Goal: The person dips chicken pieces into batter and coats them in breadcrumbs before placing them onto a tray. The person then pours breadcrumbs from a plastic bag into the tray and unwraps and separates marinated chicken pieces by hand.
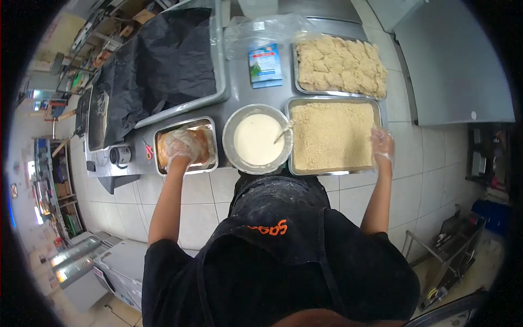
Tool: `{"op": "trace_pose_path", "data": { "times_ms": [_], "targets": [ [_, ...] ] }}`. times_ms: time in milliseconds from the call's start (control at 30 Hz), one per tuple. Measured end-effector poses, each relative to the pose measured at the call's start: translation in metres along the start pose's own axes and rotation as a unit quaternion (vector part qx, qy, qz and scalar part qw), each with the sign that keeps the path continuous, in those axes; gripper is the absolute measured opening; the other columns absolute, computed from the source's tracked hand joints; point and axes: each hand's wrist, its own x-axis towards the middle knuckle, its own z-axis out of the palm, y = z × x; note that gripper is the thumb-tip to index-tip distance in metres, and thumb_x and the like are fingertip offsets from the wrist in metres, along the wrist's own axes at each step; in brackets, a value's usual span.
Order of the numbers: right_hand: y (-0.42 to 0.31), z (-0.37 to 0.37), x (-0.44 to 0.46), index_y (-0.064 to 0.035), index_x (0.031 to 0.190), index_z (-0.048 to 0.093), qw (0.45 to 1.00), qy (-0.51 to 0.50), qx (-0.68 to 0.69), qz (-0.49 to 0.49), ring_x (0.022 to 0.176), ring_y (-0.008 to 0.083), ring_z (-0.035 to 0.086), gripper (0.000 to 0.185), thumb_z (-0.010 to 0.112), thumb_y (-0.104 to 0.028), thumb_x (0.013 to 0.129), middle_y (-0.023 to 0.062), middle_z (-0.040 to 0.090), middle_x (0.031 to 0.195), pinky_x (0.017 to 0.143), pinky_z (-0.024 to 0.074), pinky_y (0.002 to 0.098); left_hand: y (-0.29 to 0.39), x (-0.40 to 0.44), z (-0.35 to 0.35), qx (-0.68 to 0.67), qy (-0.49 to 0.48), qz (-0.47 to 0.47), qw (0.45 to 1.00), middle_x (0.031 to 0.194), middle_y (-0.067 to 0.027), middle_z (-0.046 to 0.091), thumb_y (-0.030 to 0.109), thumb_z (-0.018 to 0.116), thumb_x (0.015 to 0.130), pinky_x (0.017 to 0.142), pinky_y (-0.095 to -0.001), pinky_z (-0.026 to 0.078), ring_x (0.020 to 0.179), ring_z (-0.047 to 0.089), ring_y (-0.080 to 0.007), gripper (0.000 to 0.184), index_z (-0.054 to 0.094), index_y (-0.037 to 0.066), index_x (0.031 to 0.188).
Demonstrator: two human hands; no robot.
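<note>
My left hand (184, 146), in a clear plastic glove, reaches down into a metal tray on the left. Its fingers are on orange-tinted pieces of raw meat (201, 143), and the glove partly hides the grip. My right hand (383, 146), gloved too, is at the right rim of a wide tray of pale crumbs (333, 136), its fingers bent over the edge. Between the two trays stands a round bowl of white, creamy liquid (255, 140). A spoon or whisk handle (282, 132) leans out over its right side.
Behind the crumbs sits a tray heaped with breaded pieces (342, 66). A blue-and-white packet (265, 66) lies beside clear plastic (261, 30). Black sheeting (163, 65) covers a large tray at the back left. Scissors (149, 151) and a dark mug (120, 157) stand at the left.
</note>
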Motion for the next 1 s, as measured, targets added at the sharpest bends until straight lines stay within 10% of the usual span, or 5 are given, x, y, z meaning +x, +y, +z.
{"op": "trace_pose_path", "data": {
  "times_ms": [233, 300, 367, 533, 1000],
  "targets": [
    [0.022, -0.037, -0.003, -0.0017, 0.109, 0.066, 0.996, 0.010, -0.088, -0.018, 0.097, 0.0387, 0.064, 0.030, 0.058, -0.024, 0.092, 0.0209, 0.067, 0.105, 0.083, 0.0497, 0.0415, -0.044, -0.006, 0.049, 0.016, 0.116, 0.014, 0.993, 0.104, -0.0138, 0.070, 0.055, 0.055, 0.078, 0.084, -0.0423, 0.050, 0.100, 0.067, -0.0287, 0.054, 0.070, 0.011, 0.107],
    [0.041, -0.026, 0.005, -0.0019, 0.110, 0.066, 0.999, 0.007, -0.050, 0.001, 0.093, 0.0329, 0.066, 0.031, 0.058, -0.026, 0.093, 0.0192, 0.068, 0.100, 0.082, 0.0497, 0.0392, -0.059, -0.008, 0.071, 0.036, 0.161, 0.037, 0.986, 0.103, -0.0136, 0.071, 0.055, 0.055, 0.078, 0.084, -0.0420, 0.051, 0.100, 0.067, -0.0285, 0.055, 0.070, 0.012, 0.107],
    [0.044, -0.016, 0.013, -0.0022, 0.110, 0.065, 1.000, -0.017, 0.014, -0.012, 0.089, 0.0296, 0.066, 0.032, 0.059, -0.028, 0.093, 0.0176, 0.068, 0.097, 0.080, 0.0496, 0.0379, 0.024, -0.028, -0.081, 0.062, -0.154, -0.046, 0.985, 0.131, -0.0187, 0.056, 0.046, 0.050, 0.088, 0.108, -0.0473, 0.034, 0.125, 0.051, -0.0323, 0.055, 0.056, 0.011, 0.129],
    [-0.016, -0.001, 0.031, -0.0037, 0.110, 0.066, 0.996, -0.077, 0.019, 0.030, 0.081, 0.0229, 0.064, 0.035, 0.057, -0.034, 0.095, 0.0123, 0.068, 0.089, 0.075, 0.0487, 0.0348, -0.006, -0.017, -0.019, 0.144, -0.105, -0.005, 0.984, 0.111, -0.0104, 0.069, 0.050, 0.058, 0.079, 0.086, -0.0426, 0.050, 0.100, 0.066, -0.0295, 0.046, 0.070, 0.016, 0.108],
    [-0.105, 0.034, 0.030, -0.0034, 0.109, 0.066, 0.985, -0.149, 0.036, -0.076, 0.085, 0.0241, 0.064, 0.034, 0.055, -0.032, 0.094, 0.0130, 0.068, 0.090, 0.077, 0.0473, 0.0353, -0.027, -0.020, -0.016, 0.095, -0.126, 0.048, 0.986, 0.123, -0.0074, 0.064, 0.046, 0.050, 0.089, 0.099, -0.0448, 0.043, 0.114, 0.060, -0.0250, 0.048, 0.063, 0.015, 0.122]
  ]
}}
